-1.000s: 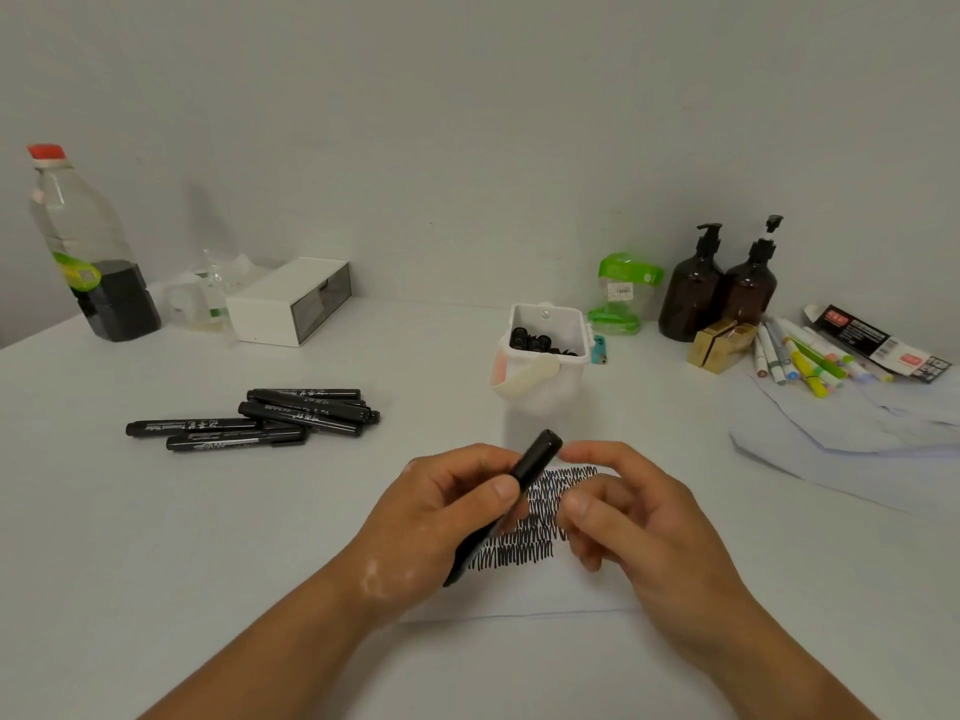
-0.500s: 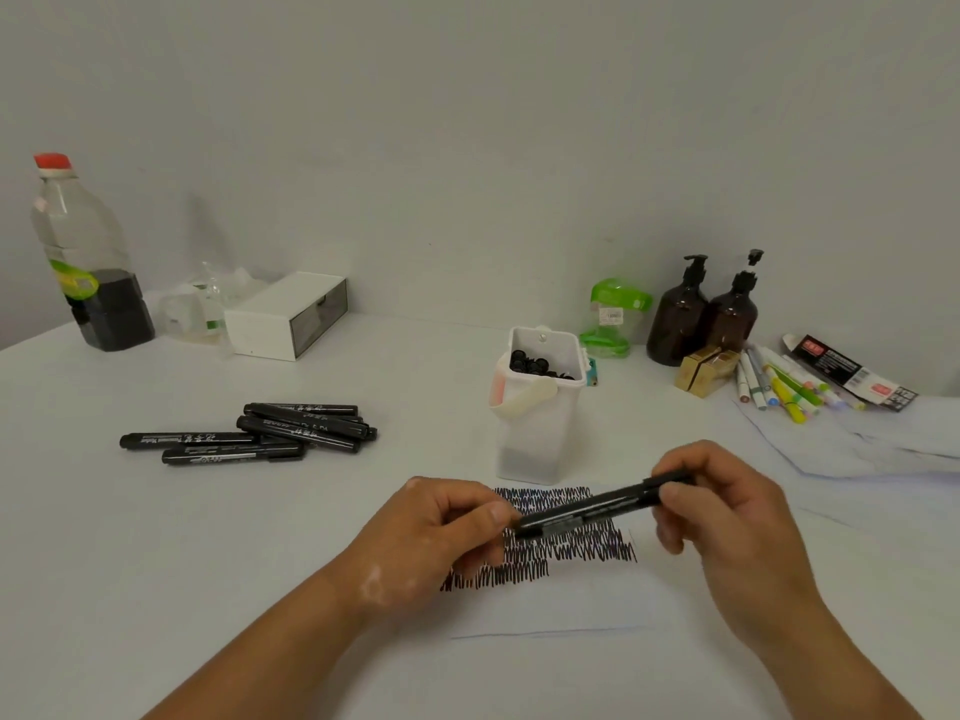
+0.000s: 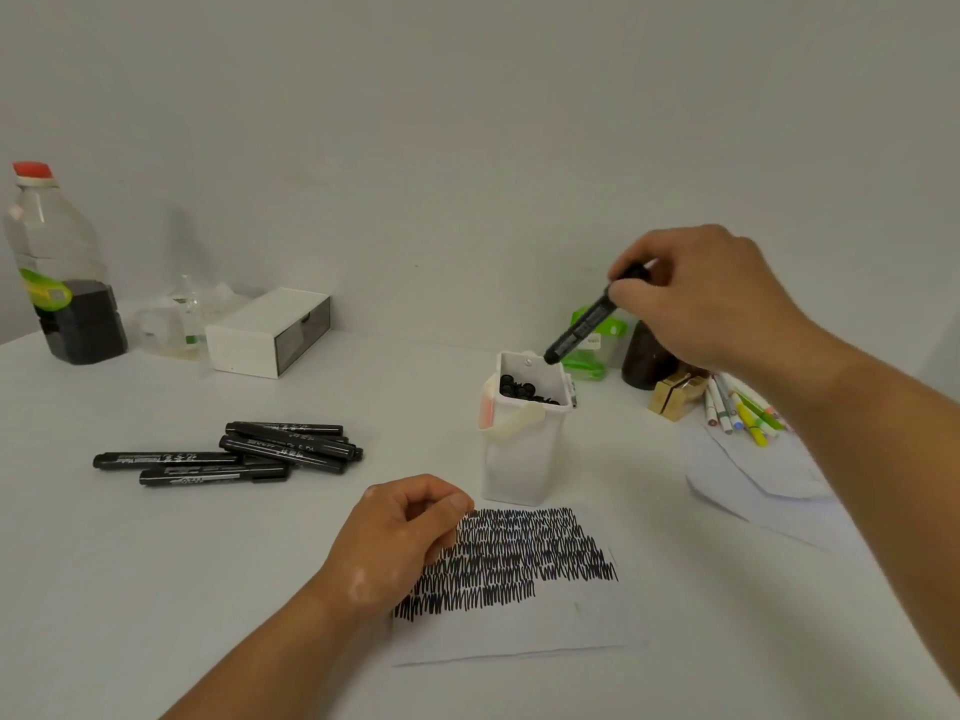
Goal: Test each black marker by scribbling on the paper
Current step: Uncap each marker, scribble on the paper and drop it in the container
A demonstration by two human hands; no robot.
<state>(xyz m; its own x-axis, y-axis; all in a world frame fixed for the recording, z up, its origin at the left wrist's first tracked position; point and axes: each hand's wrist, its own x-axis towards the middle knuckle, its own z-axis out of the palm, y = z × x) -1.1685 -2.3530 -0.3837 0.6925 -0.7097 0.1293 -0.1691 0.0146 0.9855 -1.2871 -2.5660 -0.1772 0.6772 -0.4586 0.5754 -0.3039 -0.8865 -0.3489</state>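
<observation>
Head view: right hand (image 3: pixel 696 298) pinches a capped-looking black marker (image 3: pixel 584 324) by its top end, low end just over the mouth of the white cup (image 3: pixel 519 459), which already holds several black markers (image 3: pixel 519 389). Left hand (image 3: pixel 400 537) rests on the paper's (image 3: pixel 519 631) left edge, fingers curled, nothing visible in it. Paper carries dense scribble rows (image 3: pixel 519 553), so I'd say well along; the pile of markers (image 3: pixel 234 454) lying to the left is probably what's left, can't confirm.
</observation>
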